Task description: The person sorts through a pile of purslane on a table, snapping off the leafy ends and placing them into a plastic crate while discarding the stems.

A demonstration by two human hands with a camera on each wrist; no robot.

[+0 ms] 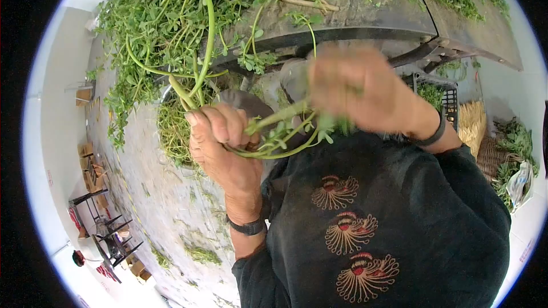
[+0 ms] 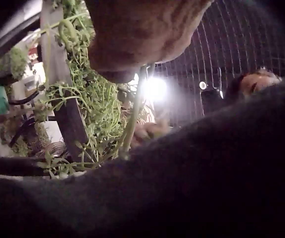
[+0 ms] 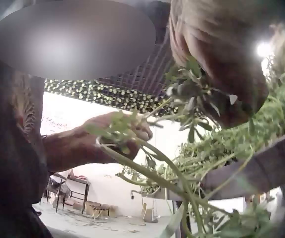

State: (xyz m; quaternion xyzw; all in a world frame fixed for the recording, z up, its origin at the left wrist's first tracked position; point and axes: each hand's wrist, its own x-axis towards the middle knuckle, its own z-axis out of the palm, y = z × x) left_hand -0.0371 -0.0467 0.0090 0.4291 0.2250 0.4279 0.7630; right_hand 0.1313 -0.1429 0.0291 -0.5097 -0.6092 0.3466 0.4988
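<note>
In the head view the left hand [image 1: 220,142] grips green stems [image 1: 185,94], its fingers curled round them; thick stem ends stick out above the thumb. The right hand [image 1: 359,88], blurred, is up and to the right, its fingers bent over a leafy sprig [image 1: 285,120] that stretches between both hands. A heap of leafy stems [image 1: 171,23] lies on the table [image 1: 365,17] beyond the hands. The right wrist view shows the left hand [image 3: 98,141] around stems, and leaves [image 3: 189,99] under the right hand [image 3: 222,54].
Below the table edge at left stands a round container of thin stems [image 1: 174,131]. A black crate [image 1: 448,91] and a straw broom [image 1: 471,125] are at the right. Bits of plant [image 1: 202,254] litter the floor; black stools [image 1: 108,239] stand at far left.
</note>
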